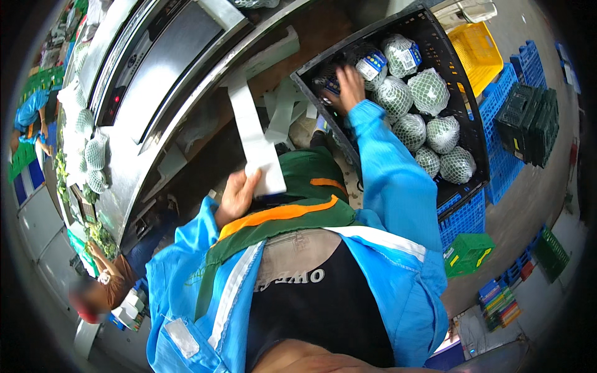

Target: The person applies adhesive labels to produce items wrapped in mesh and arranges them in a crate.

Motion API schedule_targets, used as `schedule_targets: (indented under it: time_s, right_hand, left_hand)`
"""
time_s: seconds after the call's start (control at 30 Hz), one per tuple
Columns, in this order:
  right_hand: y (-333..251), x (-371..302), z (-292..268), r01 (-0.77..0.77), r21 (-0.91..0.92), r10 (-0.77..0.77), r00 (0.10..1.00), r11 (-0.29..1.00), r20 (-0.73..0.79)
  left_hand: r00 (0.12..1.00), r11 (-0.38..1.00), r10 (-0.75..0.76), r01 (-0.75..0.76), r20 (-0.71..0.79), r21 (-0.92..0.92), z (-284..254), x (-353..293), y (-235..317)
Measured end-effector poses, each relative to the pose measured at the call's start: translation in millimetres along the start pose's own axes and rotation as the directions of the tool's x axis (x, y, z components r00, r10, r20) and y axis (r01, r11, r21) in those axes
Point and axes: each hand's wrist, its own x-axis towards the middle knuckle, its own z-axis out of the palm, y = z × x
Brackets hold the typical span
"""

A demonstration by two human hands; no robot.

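Left hand pinched on the end of a white strip, thumb on top, elbow bent; strip looks plain, runs toward the counter. Black shirt has white lettering. Right arm extended, right hand in the crate's far-left corner, fingers slightly apart; can't tell if gripping. Netted fruit reaches the near-right corner; blue-white labels on two by the far edge, print too small.
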Motion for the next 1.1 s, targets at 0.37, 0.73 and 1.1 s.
schedule_targets:
  time_s: [0.37, 0.73, 1.1]
  right_hand:
    - [-168, -18, -139, 0.188, 0.455, -0.324, 0.914, 0.87, 0.242]
    - [-158, -51, -140, 0.062, 0.473, -0.162, 0.972, 0.879, 0.173]
    - [-147, -71, -143, 0.008, 0.484, -0.089, 0.986, 0.875, 0.144]
  left_hand:
    - [0.99, 0.956, 0.036, -0.074, -0.137, -0.283, 29, 74, 15]
    - [0.997, 0.951, -0.081, 0.073, -0.017, -0.3, 47, 73, 26]
    - [0.997, 0.98, -0.073, 0.07, -0.005, -0.187, 58, 79, 16]
